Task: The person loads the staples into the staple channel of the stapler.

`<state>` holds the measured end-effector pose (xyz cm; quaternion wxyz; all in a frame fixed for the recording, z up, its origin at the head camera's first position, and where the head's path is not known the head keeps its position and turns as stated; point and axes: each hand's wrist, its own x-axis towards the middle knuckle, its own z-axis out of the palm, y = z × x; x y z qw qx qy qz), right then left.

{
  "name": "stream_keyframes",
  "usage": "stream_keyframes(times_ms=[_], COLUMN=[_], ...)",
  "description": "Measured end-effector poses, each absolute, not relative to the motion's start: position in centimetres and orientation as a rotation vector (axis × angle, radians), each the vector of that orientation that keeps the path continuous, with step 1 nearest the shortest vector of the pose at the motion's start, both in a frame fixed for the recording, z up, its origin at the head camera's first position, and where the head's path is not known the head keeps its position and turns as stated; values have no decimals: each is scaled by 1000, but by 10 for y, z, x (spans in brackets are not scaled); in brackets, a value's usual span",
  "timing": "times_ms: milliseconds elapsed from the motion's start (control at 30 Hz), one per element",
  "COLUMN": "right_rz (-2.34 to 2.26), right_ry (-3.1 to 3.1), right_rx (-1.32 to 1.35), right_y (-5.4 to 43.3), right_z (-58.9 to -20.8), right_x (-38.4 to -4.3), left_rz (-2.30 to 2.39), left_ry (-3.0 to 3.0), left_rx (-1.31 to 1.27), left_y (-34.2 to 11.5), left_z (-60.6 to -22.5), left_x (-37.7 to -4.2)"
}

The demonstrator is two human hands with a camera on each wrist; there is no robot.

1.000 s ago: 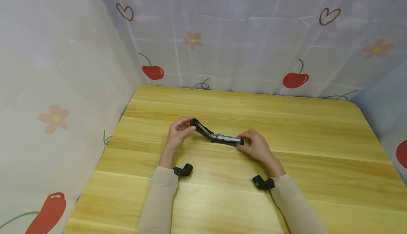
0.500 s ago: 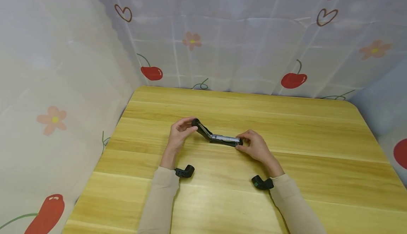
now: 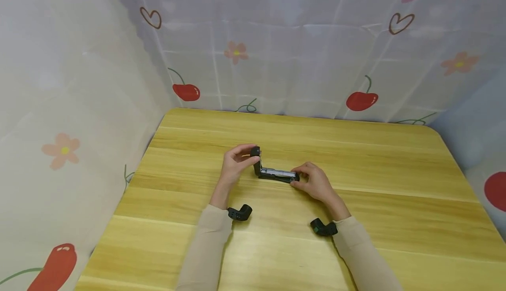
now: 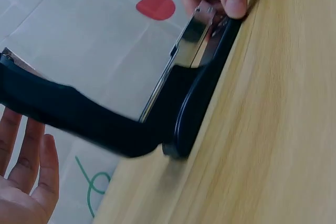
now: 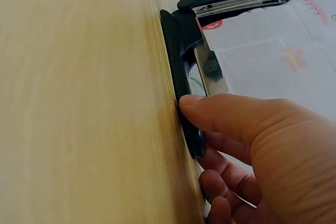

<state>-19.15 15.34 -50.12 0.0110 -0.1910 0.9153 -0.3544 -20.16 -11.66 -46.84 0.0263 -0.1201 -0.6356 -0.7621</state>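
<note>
A black stapler (image 3: 276,174) stands unfolded on the wooden table, its base flat and its top arm (image 4: 68,108) raised roughly upright. The silver staple magazine (image 5: 211,66) lies exposed above the base. My left hand (image 3: 236,163) pinches the raised arm's end between thumb and fingers in the head view; other fingers spread beside the arm in the left wrist view. My right hand (image 3: 316,182) grips the far end of the base, thumb (image 5: 210,109) on the near side and fingers curled behind.
The wooden table (image 3: 189,238) reaches out to all sides of the stapler. A printed curtain (image 3: 276,62) with cherries and flowers hangs along the back and the left. Black cameras sit on both wrists, near the beige sleeves (image 3: 209,242).
The left hand has moved right, swinging the stapler's top arm from leaning far left to nearly upright. The right hand keeps its hold on the base. The head view has shifted slightly.
</note>
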Motion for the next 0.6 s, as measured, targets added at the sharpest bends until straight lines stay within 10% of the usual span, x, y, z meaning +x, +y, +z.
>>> stream_keyframes(times_ms=[600], right_rz=[-1122], right_ry=[2869], right_rx=[-599], right_y=[154], right_z=[-506], right_x=[-194], left_rz=[-2129], left_ry=[-2220], left_rx=[-499], left_y=[-66], left_z=[-469], left_x=[-203])
